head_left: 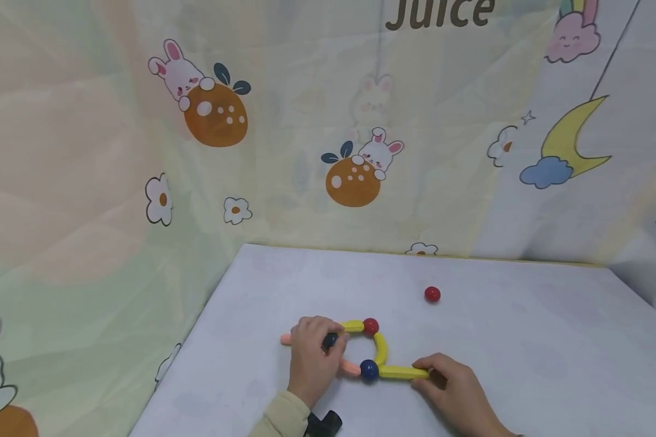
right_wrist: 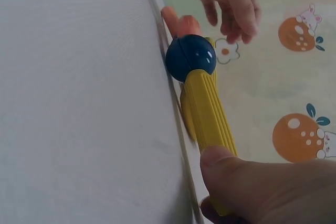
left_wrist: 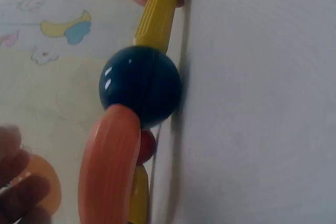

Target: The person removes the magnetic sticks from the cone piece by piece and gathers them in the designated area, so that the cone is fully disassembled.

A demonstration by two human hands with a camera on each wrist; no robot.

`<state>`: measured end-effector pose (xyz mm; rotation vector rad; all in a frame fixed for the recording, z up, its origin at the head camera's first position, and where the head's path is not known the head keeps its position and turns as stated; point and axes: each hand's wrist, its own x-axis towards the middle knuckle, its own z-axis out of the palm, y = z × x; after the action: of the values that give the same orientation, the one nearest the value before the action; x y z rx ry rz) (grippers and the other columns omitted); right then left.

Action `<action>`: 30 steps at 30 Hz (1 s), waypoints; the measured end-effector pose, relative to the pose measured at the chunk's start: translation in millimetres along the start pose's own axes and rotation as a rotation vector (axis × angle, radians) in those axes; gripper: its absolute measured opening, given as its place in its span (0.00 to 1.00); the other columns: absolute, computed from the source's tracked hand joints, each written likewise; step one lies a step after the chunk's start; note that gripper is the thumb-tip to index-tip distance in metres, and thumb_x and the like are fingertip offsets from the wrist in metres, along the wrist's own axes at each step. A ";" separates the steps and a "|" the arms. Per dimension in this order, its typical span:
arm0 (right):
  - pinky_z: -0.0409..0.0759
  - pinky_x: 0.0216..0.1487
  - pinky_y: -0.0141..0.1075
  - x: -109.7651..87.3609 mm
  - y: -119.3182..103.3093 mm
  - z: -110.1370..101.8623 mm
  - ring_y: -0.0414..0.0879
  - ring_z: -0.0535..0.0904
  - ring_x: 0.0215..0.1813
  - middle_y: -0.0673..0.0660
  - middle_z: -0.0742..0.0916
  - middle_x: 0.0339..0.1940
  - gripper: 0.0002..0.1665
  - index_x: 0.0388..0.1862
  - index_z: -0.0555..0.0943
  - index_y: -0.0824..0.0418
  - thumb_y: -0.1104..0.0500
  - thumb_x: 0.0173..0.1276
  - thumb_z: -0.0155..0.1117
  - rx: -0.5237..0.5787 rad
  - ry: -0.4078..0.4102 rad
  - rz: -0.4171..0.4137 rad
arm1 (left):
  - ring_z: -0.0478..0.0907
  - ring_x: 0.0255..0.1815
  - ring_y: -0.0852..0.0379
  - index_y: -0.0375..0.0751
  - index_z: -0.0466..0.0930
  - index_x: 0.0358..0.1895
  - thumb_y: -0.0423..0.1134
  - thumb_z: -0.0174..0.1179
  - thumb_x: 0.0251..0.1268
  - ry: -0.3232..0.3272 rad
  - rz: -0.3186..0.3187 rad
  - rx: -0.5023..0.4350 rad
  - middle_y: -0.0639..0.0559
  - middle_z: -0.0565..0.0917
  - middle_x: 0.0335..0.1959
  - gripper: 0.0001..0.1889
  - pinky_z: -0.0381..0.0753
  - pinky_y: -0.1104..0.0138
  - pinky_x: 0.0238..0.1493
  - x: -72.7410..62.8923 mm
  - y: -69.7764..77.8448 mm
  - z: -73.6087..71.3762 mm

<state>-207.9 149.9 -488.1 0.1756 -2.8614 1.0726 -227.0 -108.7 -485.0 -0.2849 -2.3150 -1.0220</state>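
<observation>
I have the left hand over the white tabletop, fingers loosely parted; rightward, a curved salmon-pink plastic rod meets a glossy dark-blue ball, then a straight ribbed yellow plastic rod, its right end pinched by the right hand.

Just one readable word is showing up: "Juice" is sitting in chunky brown letters on the bunny-print backdrop in the head view, where the frame's top is clipping it.
</observation>
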 end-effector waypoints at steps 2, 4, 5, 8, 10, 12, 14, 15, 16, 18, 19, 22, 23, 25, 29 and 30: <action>0.75 0.37 0.28 -0.2 -0.7 0.7 0.37 0.73 0.33 0.38 0.81 0.31 0.18 0.36 0.84 0.40 0.59 0.50 0.80 0.022 -0.011 -0.004 | 0.72 0.38 0.65 0.54 0.83 0.37 0.45 0.70 0.58 -0.124 0.098 -0.016 0.68 0.81 0.35 0.06 0.69 0.64 0.46 -3.1 4.8 0.2; 0.73 0.35 0.28 -0.3 -1.0 1.0 0.37 0.72 0.32 0.38 0.80 0.30 0.18 0.35 0.84 0.39 0.59 0.50 0.80 0.032 -0.014 -0.015 | 0.72 0.35 0.68 0.56 0.84 0.39 0.49 0.69 0.59 -0.256 0.151 -0.010 0.70 0.81 0.35 0.08 0.70 0.67 0.42 -5.9 7.1 0.9; 0.72 0.34 0.28 -0.4 -1.1 1.0 0.37 0.71 0.32 0.39 0.79 0.30 0.17 0.35 0.84 0.39 0.59 0.50 0.80 0.036 -0.014 -0.022 | 0.71 0.34 0.69 0.57 0.84 0.40 0.51 0.69 0.58 -0.316 0.159 -0.001 0.70 0.81 0.35 0.09 0.69 0.68 0.42 -6.9 7.3 1.5; 0.71 0.33 0.28 -0.4 -1.4 1.2 0.37 0.70 0.31 0.39 0.78 0.29 0.17 0.36 0.85 0.39 0.58 0.51 0.80 0.035 -0.012 -0.034 | 0.68 0.34 0.71 0.60 0.84 0.44 0.56 0.68 0.56 -0.450 0.146 0.055 0.71 0.79 0.38 0.14 0.66 0.69 0.43 -9.0 6.7 3.4; 0.71 0.33 0.28 0.1 -1.4 1.7 0.37 0.70 0.31 0.40 0.78 0.30 0.17 0.36 0.85 0.40 0.58 0.51 0.80 0.029 -0.013 -0.028 | 0.67 0.34 0.71 0.60 0.84 0.48 0.56 0.69 0.54 -0.505 0.138 0.078 0.71 0.78 0.39 0.17 0.65 0.69 0.43 -9.7 6.3 5.0; 0.71 0.33 0.28 0.3 -1.6 2.4 0.38 0.70 0.31 0.40 0.78 0.29 0.16 0.36 0.85 0.40 0.57 0.50 0.80 0.015 -0.016 -0.015 | 0.67 0.35 0.72 0.60 0.84 0.50 0.55 0.70 0.54 -0.541 0.134 0.086 0.70 0.78 0.41 0.19 0.65 0.69 0.43 -10.3 6.6 6.2; 0.72 0.33 0.28 0.5 -1.4 2.8 0.37 0.70 0.31 0.40 0.78 0.29 0.15 0.36 0.86 0.40 0.56 0.51 0.79 0.000 -0.024 -0.012 | 0.68 0.36 0.72 0.59 0.84 0.51 0.54 0.71 0.53 -0.561 0.122 0.075 0.69 0.79 0.42 0.20 0.66 0.68 0.45 -10.2 7.8 6.7; 0.72 0.33 0.28 0.4 -1.4 2.7 0.37 0.70 0.31 0.40 0.78 0.30 0.15 0.36 0.86 0.40 0.56 0.51 0.79 -0.005 -0.028 -0.012 | 0.68 0.37 0.72 0.58 0.84 0.51 0.53 0.71 0.53 -0.562 0.116 0.071 0.69 0.79 0.42 0.20 0.67 0.67 0.46 -9.9 8.4 7.0; 0.72 0.33 0.28 0.3 -1.6 2.6 0.37 0.70 0.31 0.40 0.78 0.30 0.14 0.35 0.86 0.40 0.56 0.51 0.79 -0.010 -0.033 -0.015 | 0.69 0.38 0.72 0.58 0.84 0.50 0.53 0.72 0.52 -0.560 0.108 0.066 0.69 0.80 0.42 0.20 0.67 0.66 0.47 -9.6 8.7 6.9; 0.73 0.34 0.28 0.5 -2.0 2.0 0.36 0.71 0.32 0.39 0.78 0.30 0.13 0.35 0.86 0.40 0.56 0.52 0.78 -0.017 -0.045 -0.024 | 0.69 0.39 0.72 0.58 0.84 0.50 0.53 0.72 0.52 -0.559 0.089 0.056 0.69 0.80 0.42 0.20 0.68 0.64 0.49 -8.7 9.3 6.6; 0.73 0.34 0.28 0.8 -1.8 1.5 0.36 0.71 0.32 0.39 0.79 0.30 0.13 0.35 0.85 0.40 0.56 0.52 0.78 -0.015 -0.052 -0.033 | 0.70 0.39 0.72 0.58 0.84 0.50 0.53 0.72 0.52 -0.557 0.086 0.054 0.69 0.80 0.42 0.20 0.68 0.63 0.51 -8.3 9.4 6.3; 0.74 0.35 0.28 1.9 1.2 -1.7 0.35 0.72 0.33 0.38 0.79 0.32 0.13 0.34 0.85 0.40 0.57 0.53 0.78 -0.002 -0.055 -0.039 | 0.71 0.41 0.72 0.57 0.85 0.49 0.51 0.73 0.51 -0.541 0.070 0.050 0.69 0.80 0.42 0.19 0.69 0.60 0.54 -8.2 8.3 5.1; 0.74 0.35 0.28 2.2 3.3 -3.5 0.35 0.72 0.33 0.38 0.80 0.32 0.13 0.34 0.85 0.39 0.57 0.53 0.78 0.004 -0.050 -0.040 | 0.72 0.41 0.72 0.57 0.85 0.49 0.51 0.73 0.51 -0.533 0.066 0.053 0.69 0.80 0.42 0.19 0.69 0.60 0.54 -8.1 8.2 4.2; 0.73 0.34 0.28 2.8 8.9 -8.4 0.35 0.72 0.32 0.38 0.80 0.32 0.14 0.34 0.85 0.39 0.58 0.53 0.77 0.017 -0.032 -0.047 | 0.72 0.41 0.72 0.57 0.85 0.48 0.50 0.74 0.50 -0.522 0.057 0.062 0.69 0.80 0.41 0.19 0.69 0.59 0.53 -8.2 7.7 2.9; 0.71 0.30 0.28 8.2 23.4 -20.3 0.36 0.70 0.29 0.40 0.80 0.32 0.14 0.36 0.85 0.43 0.59 0.53 0.77 -0.016 0.031 -0.083 | 0.69 0.36 0.72 0.57 0.84 0.46 0.50 0.74 0.51 -0.513 0.042 0.079 0.70 0.79 0.39 0.17 0.67 0.63 0.48 -8.7 7.2 2.2; 0.71 0.29 0.28 10.8 27.6 -23.8 0.36 0.70 0.29 0.41 0.80 0.32 0.13 0.38 0.86 0.44 0.58 0.54 0.77 -0.036 0.043 -0.091 | 0.69 0.35 0.72 0.58 0.84 0.46 0.50 0.74 0.52 -0.512 0.039 0.083 0.70 0.78 0.38 0.17 0.66 0.64 0.46 -9.3 7.1 2.5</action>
<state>-221.5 185.3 -486.9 0.2736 -2.8025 0.9951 -217.7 -101.7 -487.5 -0.6168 -2.7831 -0.9075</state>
